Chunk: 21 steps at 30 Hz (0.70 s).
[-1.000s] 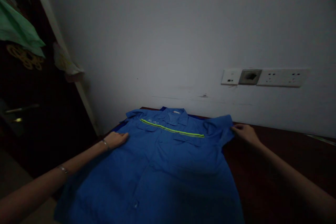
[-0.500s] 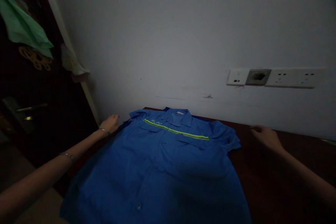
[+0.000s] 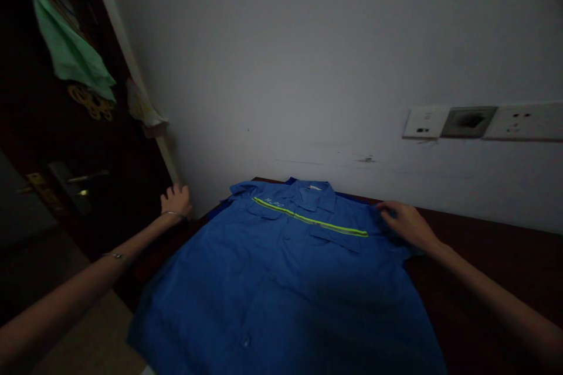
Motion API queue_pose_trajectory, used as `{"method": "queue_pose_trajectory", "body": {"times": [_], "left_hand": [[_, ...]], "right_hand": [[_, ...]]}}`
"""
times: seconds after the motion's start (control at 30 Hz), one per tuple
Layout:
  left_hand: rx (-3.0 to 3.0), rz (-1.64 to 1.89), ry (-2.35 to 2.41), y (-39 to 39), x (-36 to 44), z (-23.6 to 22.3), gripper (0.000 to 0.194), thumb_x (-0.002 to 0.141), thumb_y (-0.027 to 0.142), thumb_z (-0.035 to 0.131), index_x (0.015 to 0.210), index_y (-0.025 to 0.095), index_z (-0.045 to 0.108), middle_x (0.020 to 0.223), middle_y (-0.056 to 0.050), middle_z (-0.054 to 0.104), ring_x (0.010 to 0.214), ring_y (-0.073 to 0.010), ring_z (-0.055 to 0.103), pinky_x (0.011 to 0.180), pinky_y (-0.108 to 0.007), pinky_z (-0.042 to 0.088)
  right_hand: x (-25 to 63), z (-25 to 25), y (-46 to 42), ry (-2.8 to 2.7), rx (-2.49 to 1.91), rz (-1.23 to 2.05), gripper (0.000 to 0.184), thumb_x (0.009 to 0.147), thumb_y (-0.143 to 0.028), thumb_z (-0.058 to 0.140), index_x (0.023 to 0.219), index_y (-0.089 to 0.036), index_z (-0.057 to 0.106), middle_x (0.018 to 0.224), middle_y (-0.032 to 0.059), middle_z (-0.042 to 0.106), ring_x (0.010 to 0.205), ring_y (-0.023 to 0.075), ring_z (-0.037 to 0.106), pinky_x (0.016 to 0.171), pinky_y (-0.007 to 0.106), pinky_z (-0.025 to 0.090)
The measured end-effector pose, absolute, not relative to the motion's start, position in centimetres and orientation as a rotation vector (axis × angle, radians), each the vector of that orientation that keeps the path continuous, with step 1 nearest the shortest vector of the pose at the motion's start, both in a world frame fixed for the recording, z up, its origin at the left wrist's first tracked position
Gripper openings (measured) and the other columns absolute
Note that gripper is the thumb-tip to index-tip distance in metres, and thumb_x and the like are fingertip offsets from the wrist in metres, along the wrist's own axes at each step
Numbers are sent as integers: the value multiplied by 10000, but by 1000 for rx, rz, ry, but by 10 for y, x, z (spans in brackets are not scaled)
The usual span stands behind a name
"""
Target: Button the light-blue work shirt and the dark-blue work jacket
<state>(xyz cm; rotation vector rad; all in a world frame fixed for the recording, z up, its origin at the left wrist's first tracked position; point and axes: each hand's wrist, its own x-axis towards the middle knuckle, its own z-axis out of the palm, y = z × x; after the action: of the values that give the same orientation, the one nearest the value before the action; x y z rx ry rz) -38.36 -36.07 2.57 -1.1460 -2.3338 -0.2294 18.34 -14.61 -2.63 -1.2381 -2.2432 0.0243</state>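
Observation:
A blue short-sleeved work shirt [image 3: 264,263] with a yellow-green stripe across the chest lies spread out, front up and collar toward the wall, on a dark reddish-brown table [image 3: 475,246]. Darker blue fabric [image 3: 217,209] shows from beneath its edges. Left of the shirt and apart from it, my left hand [image 3: 176,200] is raised with its fingers spread and holds nothing. My right hand [image 3: 409,224] is over the shirt's right-side sleeve, thumb and fingers apart. Whether the fingertips touch the cloth is hard to see in the dim light.
Behind the table rises a pale wall [image 3: 272,70] with a row of sockets [image 3: 426,122] at the right. On the left stands a dark door [image 3: 127,187] with a metal handle [image 3: 88,177]. A green cloth [image 3: 70,50] hangs there.
My right hand has moved left from the bare table onto the shirt's sleeve. My left hand has shifted slightly away from the shirt and its fingers have spread. The view has turned a little left.

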Motion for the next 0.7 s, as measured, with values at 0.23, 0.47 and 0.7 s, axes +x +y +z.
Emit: {"method": "queue_pose_trajectory", "body": {"times": [0.23, 0.47, 0.7], "left_hand": [[-2113, -276, -2369, -351, -329, 4, 225, 683, 95, 398, 774, 129, 600, 834, -48, 602, 804, -158, 559, 764, -279, 439], [-2336, 24, -2727, -338, -305, -14, 265, 691, 196, 477, 888, 146, 647, 898, -86, 656, 884, -229, 594, 768, -342, 460], [-1133, -3, -2134, -348, -358, 30, 444, 823, 221, 319, 1220, 87, 467, 1404, -215, 192, 1295, -398, 22, 903, -693, 41]], "right_hand": [[146, -23, -145, -2278, -1111, 59, 306, 764, -228, 400, 961, -150, 621, 989, 77, 642, 914, 202, 581, 869, 308, 403], [97, -17, -166, -2458, -966, 52, 280, 779, -203, 409, 949, -180, 631, 996, 71, 625, 954, 187, 548, 851, 278, 395], [77, -16, -169, -2539, -962, -46, 282, 794, -185, 392, 951, -169, 626, 1002, 75, 612, 954, 189, 531, 824, 264, 391]]}}
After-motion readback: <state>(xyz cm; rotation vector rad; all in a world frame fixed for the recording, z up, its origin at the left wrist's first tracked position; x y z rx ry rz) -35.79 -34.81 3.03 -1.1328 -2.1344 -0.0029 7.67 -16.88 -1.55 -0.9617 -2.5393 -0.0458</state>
